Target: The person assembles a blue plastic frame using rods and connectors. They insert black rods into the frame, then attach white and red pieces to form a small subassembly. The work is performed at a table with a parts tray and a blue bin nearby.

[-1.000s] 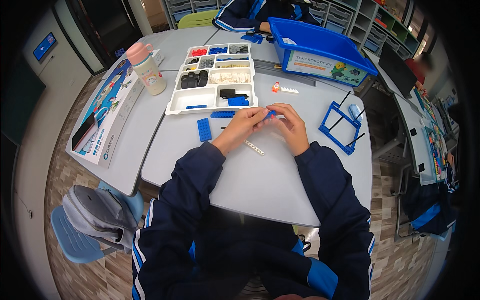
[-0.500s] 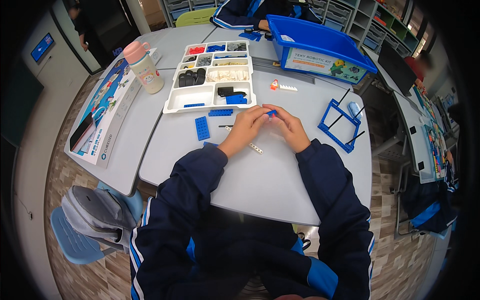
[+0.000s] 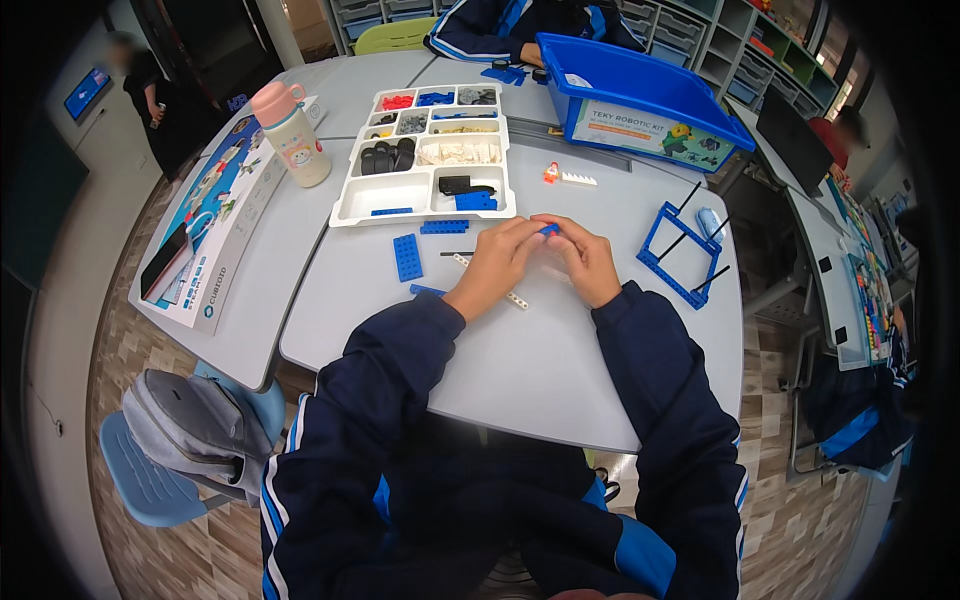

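Over the table, my left hand (image 3: 500,258) and my right hand (image 3: 584,262) meet fingertip to fingertip. Between them they pinch a small blue building brick (image 3: 549,230); a bit of red shows against it, mostly hidden by fingers. A white beam with holes (image 3: 517,300) lies partly under my left hand, beside a thin black rod (image 3: 452,254). To the left are a blue studded plate (image 3: 408,257) and a long blue brick (image 3: 444,227). Off to the right stands a blue rectangular frame (image 3: 668,281) with black rods sticking out of it.
A white sorting tray (image 3: 375,200) of parts lies beyond my hands, with a large blue bin (image 3: 665,85) at the far right. A small figure (image 3: 551,172) and a white toothed piece (image 3: 579,180) lie between. A bottle (image 3: 303,160) and flat box (image 3: 225,250) are left. Another person's sleeve (image 3: 475,25) is opposite.
My hands stay together on the small blue brick, with only slight finger movement. The view has shifted a little. In the background at left, a standing person has come further into view.
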The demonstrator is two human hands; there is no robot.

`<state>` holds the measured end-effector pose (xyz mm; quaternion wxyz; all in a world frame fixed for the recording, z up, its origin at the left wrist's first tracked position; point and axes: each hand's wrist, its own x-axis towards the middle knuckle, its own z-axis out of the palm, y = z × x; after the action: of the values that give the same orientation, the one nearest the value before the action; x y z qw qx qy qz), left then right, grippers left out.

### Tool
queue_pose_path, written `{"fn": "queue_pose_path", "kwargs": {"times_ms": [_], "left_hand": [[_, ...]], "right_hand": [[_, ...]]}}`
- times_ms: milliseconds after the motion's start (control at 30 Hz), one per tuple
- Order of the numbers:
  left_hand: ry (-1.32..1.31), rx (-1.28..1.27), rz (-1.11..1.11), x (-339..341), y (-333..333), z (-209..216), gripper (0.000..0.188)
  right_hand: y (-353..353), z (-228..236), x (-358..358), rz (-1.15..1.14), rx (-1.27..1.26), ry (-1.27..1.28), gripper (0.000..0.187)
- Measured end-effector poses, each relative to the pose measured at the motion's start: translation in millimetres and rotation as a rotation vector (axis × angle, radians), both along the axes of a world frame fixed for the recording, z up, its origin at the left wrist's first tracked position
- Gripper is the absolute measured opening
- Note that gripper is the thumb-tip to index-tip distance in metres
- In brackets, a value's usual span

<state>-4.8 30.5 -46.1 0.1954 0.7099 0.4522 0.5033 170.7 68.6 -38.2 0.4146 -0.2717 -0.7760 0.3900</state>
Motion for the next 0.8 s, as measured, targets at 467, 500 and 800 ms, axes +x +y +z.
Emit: {"fn": "queue_pose_path", "kwargs": {"times_ms": [467,500,800], "left_hand": [[-0.001,0.045,0.030,-2,1,8,0.018],[-0.014,0.041,0.020,-2,1,8,0.017],[0.135,0.258,0.022,-4,1,5,0.022]], "right_hand": [[4,-5,-4,0.108,-0.196,0.275,0.033],[4,-5,-4,0.099,-0.196,0.269,0.033],[2,-10,-2,0.055,-0.148,0.250,0.027]]}}
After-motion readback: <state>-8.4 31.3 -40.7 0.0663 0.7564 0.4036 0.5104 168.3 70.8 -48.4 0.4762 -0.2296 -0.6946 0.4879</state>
